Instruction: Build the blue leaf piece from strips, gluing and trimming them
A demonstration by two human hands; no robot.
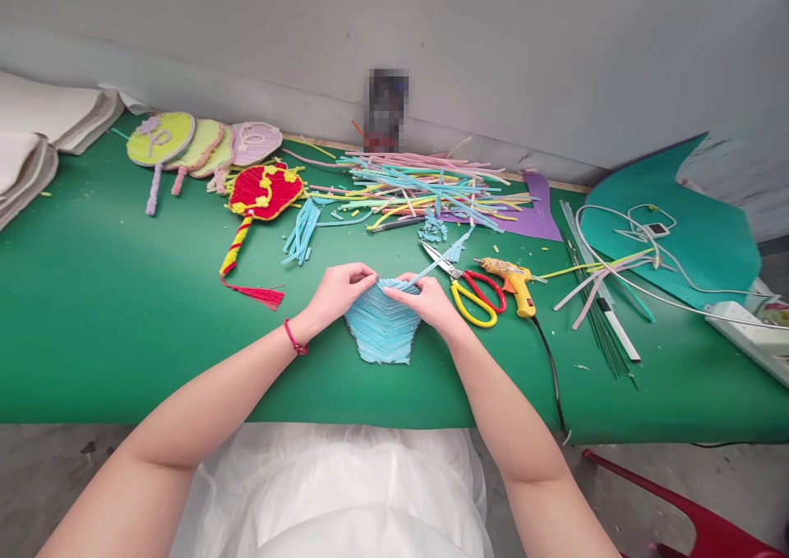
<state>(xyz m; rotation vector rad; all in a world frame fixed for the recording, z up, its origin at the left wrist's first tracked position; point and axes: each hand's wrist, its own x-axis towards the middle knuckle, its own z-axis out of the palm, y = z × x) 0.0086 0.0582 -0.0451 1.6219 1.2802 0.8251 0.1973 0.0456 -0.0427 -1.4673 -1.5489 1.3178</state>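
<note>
Pale blue strips, laid close in slanting rows, make up a panel (383, 328) at the centre of the frame, its upper edge between the two hands and its lower edge short of the near rim of the green desk (123, 328). The left hand (338, 293) has a narrow grip, thumb and finger pinching the panel's upper left edge. The right hand (430, 301) has its grip closed on a thin blue strip (445, 254) at the panel's upper right, the strip's free end pointing up and right. On that side, scissors (456, 275) lie near the hand, with a yellow glue gun (516, 287) just beyond, limiting sideways room. Green surface runs broadly left of the left wrist, up to a red fan (271, 192) at upper left. Above both hands, a heap of coloured strips (419, 184) spreads across the upper middle.
</note>
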